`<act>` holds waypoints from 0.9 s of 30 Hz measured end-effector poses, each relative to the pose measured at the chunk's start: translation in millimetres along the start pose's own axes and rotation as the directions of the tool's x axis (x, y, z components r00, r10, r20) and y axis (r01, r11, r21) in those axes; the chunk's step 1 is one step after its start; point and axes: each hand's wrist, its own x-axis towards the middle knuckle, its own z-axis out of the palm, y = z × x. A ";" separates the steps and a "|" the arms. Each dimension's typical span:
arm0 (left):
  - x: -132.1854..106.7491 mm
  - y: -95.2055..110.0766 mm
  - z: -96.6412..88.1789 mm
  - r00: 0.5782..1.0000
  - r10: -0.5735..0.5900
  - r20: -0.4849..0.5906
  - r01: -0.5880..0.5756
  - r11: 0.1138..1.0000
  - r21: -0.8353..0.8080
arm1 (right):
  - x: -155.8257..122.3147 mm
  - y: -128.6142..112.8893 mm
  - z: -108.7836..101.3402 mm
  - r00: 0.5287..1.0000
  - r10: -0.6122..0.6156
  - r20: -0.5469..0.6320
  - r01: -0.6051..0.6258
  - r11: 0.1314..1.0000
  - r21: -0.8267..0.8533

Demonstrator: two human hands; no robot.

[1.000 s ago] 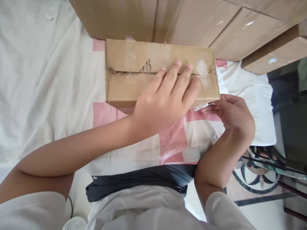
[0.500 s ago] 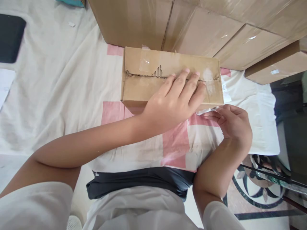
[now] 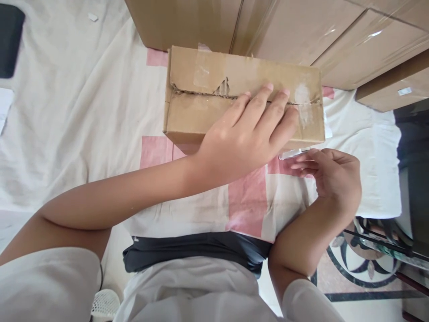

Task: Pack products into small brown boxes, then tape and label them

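A closed cardboard box (image 3: 187, 116) with a torn centre seam and bits of clear tape lies on the cloth in front of me. My left hand (image 3: 251, 120) rests on its top, fingers spread across the seam, palm over the near edge. My right hand (image 3: 331, 172) is by the box's near right corner, thumb and fingers pinched together. Between them is a thin, flat, whitish strip (image 3: 293, 154) that reaches along the lower near side of the box. Its kind is unclear, as the box and fingers partly cover it.
Large taped cartons (image 3: 187, 22) stand just behind the box, with another carton (image 3: 395, 85) at the right. A wrinkled cream cloth (image 3: 110, 112) with pink blocks spreads beneath. A dark flat object (image 3: 10, 40) lies far left; a white paper scrap (image 3: 93, 17) lies nearby.
The view has shifted slightly, so the box appears a little larger and higher. My left hand keeps its place on the box, and my right hand still pinches the strip.
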 end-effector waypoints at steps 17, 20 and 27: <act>3.5 -0.2 -6.6 0.998 -0.064 0.018 0.066 0.993 -0.095 | 5.9 6.3 -2.7 0.999 0.001 0.050 -0.004 0.997 0.073; 2.9 -0.1 -5.5 0.999 -0.049 0.008 0.050 0.995 -0.084 | 7.4 7.2 -2.4 0.999 -0.022 0.048 0.018 0.996 0.093; 2.3 -1.3 -5.2 0.999 -0.030 0.031 0.032 0.997 -0.069 | 7.8 7.4 -0.3 0.999 -0.028 0.036 0.024 0.993 0.115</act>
